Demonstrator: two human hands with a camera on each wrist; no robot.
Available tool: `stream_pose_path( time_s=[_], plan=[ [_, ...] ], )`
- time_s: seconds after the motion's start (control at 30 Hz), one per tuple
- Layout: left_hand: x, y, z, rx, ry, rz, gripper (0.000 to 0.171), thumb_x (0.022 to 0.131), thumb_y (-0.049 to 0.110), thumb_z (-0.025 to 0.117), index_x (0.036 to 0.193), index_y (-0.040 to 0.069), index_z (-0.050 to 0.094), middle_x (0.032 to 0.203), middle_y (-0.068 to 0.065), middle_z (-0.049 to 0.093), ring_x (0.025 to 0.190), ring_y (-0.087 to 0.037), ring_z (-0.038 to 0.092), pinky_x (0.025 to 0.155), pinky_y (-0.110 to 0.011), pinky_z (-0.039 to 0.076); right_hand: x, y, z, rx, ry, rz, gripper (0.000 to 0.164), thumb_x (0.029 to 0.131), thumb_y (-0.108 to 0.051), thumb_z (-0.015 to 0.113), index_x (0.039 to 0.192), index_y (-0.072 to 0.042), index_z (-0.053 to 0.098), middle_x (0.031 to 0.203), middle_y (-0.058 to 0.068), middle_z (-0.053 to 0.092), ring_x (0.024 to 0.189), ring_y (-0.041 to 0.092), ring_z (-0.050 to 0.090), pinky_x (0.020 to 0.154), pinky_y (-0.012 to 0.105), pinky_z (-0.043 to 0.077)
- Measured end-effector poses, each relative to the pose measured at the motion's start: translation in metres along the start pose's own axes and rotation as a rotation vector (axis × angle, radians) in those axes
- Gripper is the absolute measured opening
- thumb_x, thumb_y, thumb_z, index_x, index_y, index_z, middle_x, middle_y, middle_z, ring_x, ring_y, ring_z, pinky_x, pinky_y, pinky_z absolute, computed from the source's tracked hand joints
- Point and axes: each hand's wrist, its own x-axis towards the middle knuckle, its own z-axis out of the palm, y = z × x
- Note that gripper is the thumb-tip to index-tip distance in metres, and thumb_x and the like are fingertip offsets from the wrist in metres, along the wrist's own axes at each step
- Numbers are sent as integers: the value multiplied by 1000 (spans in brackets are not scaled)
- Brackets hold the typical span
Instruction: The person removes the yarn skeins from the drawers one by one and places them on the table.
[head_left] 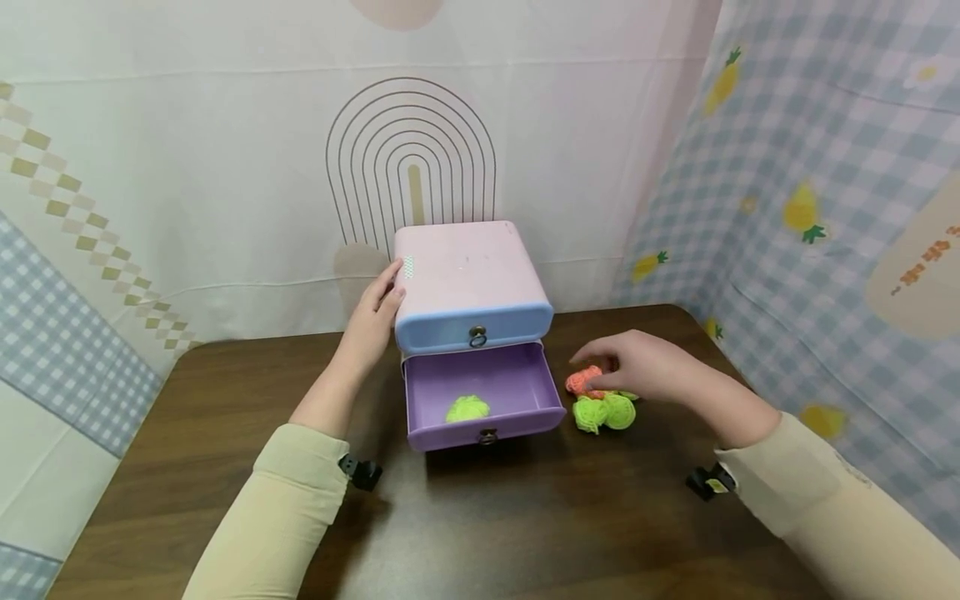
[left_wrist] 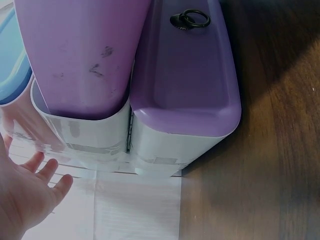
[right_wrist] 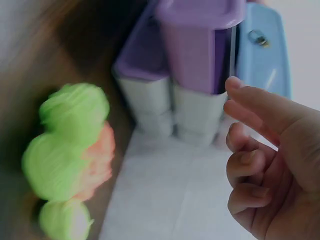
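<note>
A small desktop drawer cabinet (head_left: 468,267) has a pink top and a shut blue drawer (head_left: 435,332). Below that, a purple drawer (head_left: 442,437) is pulled out, with a bright green yarn bundle (head_left: 467,407) inside. My left hand (head_left: 369,323) rests on the cabinet's upper left side, fingers extended. To the right of the cabinet, my right hand (head_left: 647,365) hovers over an orange yarn bundle (head_left: 582,381), fingers loosely bent around nothing. Several green yarn bundles (head_left: 619,412) lie against the orange one; the right wrist view shows them blurred.
Another purple drawer (left_wrist: 185,75), shut, forms the lowest level in the left wrist view. The cabinet stands on a dark wooden table (head_left: 570,517), near its back edge. Patterned cloth (head_left: 225,167) hangs behind, and checked cloth (head_left: 825,250) hangs on the right.
</note>
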Motion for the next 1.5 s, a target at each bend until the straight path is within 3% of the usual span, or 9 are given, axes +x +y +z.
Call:
stream_pose_path(
  time_s=[0.13,0.33,0.6,0.87,1.23,1.5],
  plan=[
    [0,0,0,-4,-2,-11,55,107,24,38,157,7,26,159,-22,23,144,-35,28,114,-49,30,11,-25,0,16,-8,-44,35,90,-38,73,122,-24,70,68,-10,59,60,9,54,59,31,46],
    [1,-2,1,-16,-13,-12,55,106,24,39,157,7,26,159,-22,23,144,-35,28,112,-50,33,30,-61,8,-52,-40,-163,34,89,-34,75,121,-24,71,66,-12,57,53,5,53,57,28,46],
    [2,-4,0,-30,-13,-1,55,106,24,39,158,9,26,160,-20,22,144,-35,29,111,-51,35,55,-99,14,-154,-89,-233,37,86,-38,77,121,-26,72,68,-14,57,62,4,52,58,27,44],
    [-1,-1,-1,-33,-11,-4,55,106,25,39,157,9,27,159,-21,22,144,-37,29,110,-51,35,70,-107,24,-154,-165,-244,40,86,-38,77,123,-24,70,72,-13,58,66,4,53,62,27,45],
    [1,-3,-2,-19,-5,-10,55,106,25,38,158,10,26,160,-22,21,143,-39,31,110,-52,36,89,-113,35,-155,-315,-253,38,88,-25,75,125,-23,70,74,-7,56,66,6,49,63,25,42],
    [16,-41,3,-16,16,29,55,106,34,39,158,21,27,161,-14,22,145,-32,28,113,-51,31,98,-117,40,-204,-381,-245,46,90,-25,73,135,-24,63,98,-8,63,79,8,53,75,28,46]
  ],
)
